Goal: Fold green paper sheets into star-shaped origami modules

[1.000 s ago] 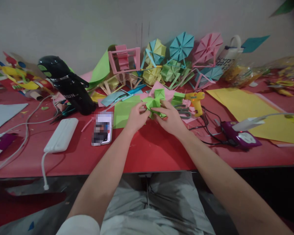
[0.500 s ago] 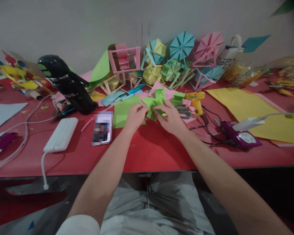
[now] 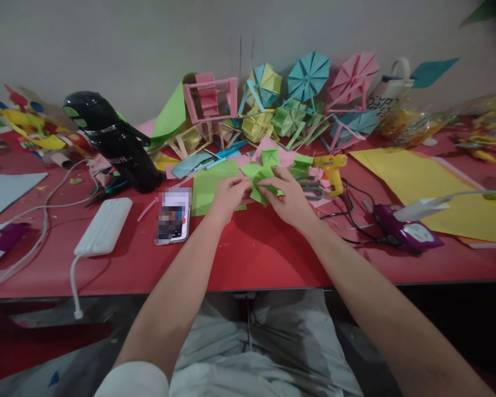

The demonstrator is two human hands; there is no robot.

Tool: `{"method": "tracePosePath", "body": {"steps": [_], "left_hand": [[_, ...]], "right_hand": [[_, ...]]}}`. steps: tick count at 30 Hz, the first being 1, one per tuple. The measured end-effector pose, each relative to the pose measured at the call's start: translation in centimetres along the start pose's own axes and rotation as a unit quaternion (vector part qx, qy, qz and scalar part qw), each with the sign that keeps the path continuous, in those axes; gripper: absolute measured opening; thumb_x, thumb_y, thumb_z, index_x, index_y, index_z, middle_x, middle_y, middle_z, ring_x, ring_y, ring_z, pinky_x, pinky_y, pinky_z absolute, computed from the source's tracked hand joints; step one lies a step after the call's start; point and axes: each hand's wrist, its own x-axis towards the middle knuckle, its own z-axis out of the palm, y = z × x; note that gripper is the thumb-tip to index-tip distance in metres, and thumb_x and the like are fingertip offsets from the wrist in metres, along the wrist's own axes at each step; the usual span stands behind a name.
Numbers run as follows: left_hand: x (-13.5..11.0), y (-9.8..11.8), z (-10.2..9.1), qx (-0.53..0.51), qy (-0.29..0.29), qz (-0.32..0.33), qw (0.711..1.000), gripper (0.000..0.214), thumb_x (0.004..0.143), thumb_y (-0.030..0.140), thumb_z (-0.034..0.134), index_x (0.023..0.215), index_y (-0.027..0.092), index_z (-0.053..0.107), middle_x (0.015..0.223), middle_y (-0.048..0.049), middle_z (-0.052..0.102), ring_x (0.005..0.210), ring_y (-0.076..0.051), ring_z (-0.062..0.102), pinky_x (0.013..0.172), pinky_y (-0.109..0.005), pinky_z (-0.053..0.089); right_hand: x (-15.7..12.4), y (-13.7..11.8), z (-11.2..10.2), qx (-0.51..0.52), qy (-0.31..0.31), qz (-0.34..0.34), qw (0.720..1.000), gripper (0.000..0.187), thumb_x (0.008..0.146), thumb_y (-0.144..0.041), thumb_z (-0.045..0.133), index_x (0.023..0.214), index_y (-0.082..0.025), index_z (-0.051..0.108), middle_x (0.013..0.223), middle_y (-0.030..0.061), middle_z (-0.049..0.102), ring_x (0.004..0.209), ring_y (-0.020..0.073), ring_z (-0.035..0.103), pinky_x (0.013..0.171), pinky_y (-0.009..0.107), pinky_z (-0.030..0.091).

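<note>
Between my two hands is a folded piece of green paper (image 3: 261, 177) with several flaps, held just above the red table. My left hand (image 3: 232, 196) pinches its left edge. On its right side, the fingers of my right hand (image 3: 288, 196) are closed on it, the thumb and fingertips partly hidden by the folds. A flat green sheet (image 3: 209, 190) lies under and left of my left hand. Scissors (image 3: 312, 190) with dark handles and a yellow glue gun (image 3: 333, 171) lie just right of my right hand. Small green folded pieces (image 3: 302, 164) rest behind it.
Folded paper wheels (image 3: 308, 77) on stands line the wall. A black bottle (image 3: 111, 140), a phone (image 3: 174, 215) and a white power bank (image 3: 104, 227) are to the left. A purple power strip (image 3: 407, 229) with cables and yellow sheets (image 3: 438, 190) lie to the right.
Both hands stay at nearly the same place on the green folded paper. My left fingers have shifted slightly right along it, and its flaps sit a little differently.
</note>
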Motion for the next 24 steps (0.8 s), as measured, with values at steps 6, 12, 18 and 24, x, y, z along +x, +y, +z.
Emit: {"method": "tracePosePath", "body": {"steps": [6,12,18,24], "left_hand": [[-0.12,0.21,-0.15,0.030,-0.030,0.016,0.999,0.010,0.076,0.022,0.073,0.072,0.016,0.066,0.065,0.0022,0.055,0.063,-0.010,0.058,0.066,-0.026,0.057],[-0.11,0.00,-0.29,0.063,-0.052,0.050,0.995,0.022,0.072,0.027,0.085,0.080,0.012,0.070,0.075,-0.0019,0.067,0.072,-0.013,0.064,0.070,-0.028,0.060],[0.23,-0.47,-0.52,0.097,-0.063,0.080,0.990,0.016,0.084,0.028,0.075,0.080,0.013,0.072,0.074,-0.0021,0.069,0.074,-0.014,0.066,0.071,-0.028,0.060],[0.29,-0.47,-0.49,0.115,-0.063,0.092,0.987,0.016,0.086,0.027,0.072,0.080,0.012,0.072,0.071,-0.0018,0.067,0.070,-0.012,0.064,0.069,-0.027,0.059]], "right_hand": [[0.17,-0.20,-0.16,0.007,-0.007,-0.015,1.000,0.020,0.099,-0.032,0.053,0.100,-0.023,0.071,0.109,0.0120,0.063,0.106,0.0290,0.060,0.091,0.047,0.050],[0.17,-0.07,-0.18,0.012,0.003,-0.012,1.000,0.020,0.100,-0.035,0.052,0.098,-0.023,0.068,0.101,0.0101,0.060,0.098,0.0266,0.058,0.086,0.043,0.049],[0.13,-0.07,-0.17,0.017,0.001,-0.004,1.000,0.020,0.101,-0.034,0.051,0.098,-0.022,0.067,0.101,0.0103,0.061,0.097,0.0267,0.058,0.086,0.043,0.048],[0.12,-0.04,-0.13,0.017,0.001,-0.005,1.000,0.018,0.100,-0.031,0.051,0.097,-0.021,0.066,0.099,0.0106,0.061,0.098,0.0271,0.057,0.086,0.044,0.047]]}}
